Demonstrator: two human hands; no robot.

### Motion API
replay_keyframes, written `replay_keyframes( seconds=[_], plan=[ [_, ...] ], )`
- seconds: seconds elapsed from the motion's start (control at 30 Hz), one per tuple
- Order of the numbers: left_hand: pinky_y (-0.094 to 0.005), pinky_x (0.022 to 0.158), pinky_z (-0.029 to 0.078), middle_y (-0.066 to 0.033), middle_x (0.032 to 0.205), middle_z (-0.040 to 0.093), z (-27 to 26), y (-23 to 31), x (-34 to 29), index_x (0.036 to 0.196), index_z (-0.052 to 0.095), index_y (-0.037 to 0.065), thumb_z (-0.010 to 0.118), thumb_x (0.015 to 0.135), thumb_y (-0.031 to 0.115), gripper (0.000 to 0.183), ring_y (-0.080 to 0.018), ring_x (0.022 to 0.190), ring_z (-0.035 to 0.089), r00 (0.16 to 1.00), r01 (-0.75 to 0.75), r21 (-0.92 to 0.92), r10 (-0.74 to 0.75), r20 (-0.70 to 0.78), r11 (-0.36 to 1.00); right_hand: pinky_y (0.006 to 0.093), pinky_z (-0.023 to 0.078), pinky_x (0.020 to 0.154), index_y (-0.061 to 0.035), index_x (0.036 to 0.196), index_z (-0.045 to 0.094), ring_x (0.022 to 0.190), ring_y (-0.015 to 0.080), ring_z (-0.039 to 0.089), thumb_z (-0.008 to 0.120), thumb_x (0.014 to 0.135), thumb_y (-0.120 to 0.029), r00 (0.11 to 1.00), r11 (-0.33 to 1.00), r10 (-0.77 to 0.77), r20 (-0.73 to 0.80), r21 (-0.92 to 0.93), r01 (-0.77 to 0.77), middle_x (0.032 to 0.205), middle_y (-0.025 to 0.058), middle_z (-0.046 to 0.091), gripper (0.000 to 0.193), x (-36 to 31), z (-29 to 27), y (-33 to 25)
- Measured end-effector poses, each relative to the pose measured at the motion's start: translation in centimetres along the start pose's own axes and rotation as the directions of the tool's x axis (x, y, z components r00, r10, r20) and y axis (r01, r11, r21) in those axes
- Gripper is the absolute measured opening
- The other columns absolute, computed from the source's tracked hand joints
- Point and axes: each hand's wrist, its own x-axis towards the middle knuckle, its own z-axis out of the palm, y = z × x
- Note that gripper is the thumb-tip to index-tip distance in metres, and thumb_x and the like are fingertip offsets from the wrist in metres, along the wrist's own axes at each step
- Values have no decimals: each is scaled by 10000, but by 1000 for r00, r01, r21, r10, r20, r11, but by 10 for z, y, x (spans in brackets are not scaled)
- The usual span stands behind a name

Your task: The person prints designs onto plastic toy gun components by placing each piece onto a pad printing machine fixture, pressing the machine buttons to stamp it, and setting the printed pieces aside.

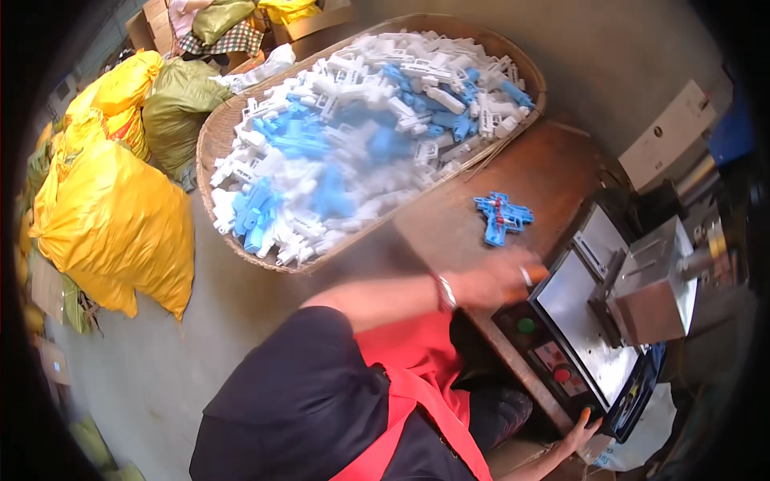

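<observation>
My left hand (491,280) is smeared by motion over the table beside the machine's near left corner; an orange covering shows on a fingertip, and its grip is unclear. My right hand (579,437) reaches to the machine's lower corner with fingers stretched, the tips at a dark green button. The bench machine (573,301) has a pale metal plate under a blocky metal head (654,280). Blue toy pistols (504,218) with red parts lie on the table beyond my left hand. A large oval wicker basket (206,152) holds a heap of white and blue toy pistols, blurred in the middle.
The brown table (553,172) carries the machine. Yellow sacks (120,228) and an olive sack (180,108) stand on the floor at left. A white board (670,136) leans at the back right. Another person in a checked garment (220,38) sits at the far left.
</observation>
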Motion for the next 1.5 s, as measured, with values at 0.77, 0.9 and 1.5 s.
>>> replay_keyframes(
  seconds=[0.77, 0.9, 1.5],
  plan=[
    [-402, 900, 462, -180, 1189, 554, -2, 47, 44, 1245, 558, 37, 679, 769, -2, 493, -351, 1048, 559, 970, -221, -1, 220, -103, 975, 358, 325, 1054, 8, 1221, 568, 1213, 316, 472, 462, 899, 2, 831, 832, -555, -48, -36, 554, 1245, 165, 549, 339, 52, 65, -145],
    [-413, 896, 446, -179, 1214, 544, 39, 56, 44, 1251, 554, 38, 694, 788, 42, 483, -349, 1075, 528, 997, 0, -51, -3, -72, 999, 411, 408, 879, -6, 986, 607, 990, 385, 536, 566, 841, -31, 725, 724, -671, -156, 73, 686, 1032, 178, 592, 152, 99, 102, -166],
    [-523, 900, 375, -120, 1032, 631, 133, 98, 174, 1030, 629, 44, 614, 845, 222, 257, -321, 1040, 527, 999, -34, 73, 35, -5, 997, 380, 309, 1071, 51, 1098, 594, 1251, 284, 447, 524, 839, 24, 870, 969, -220, -442, -200, 144, 1222, 143, 560, 269, -104, -106, -87]
  ],
)
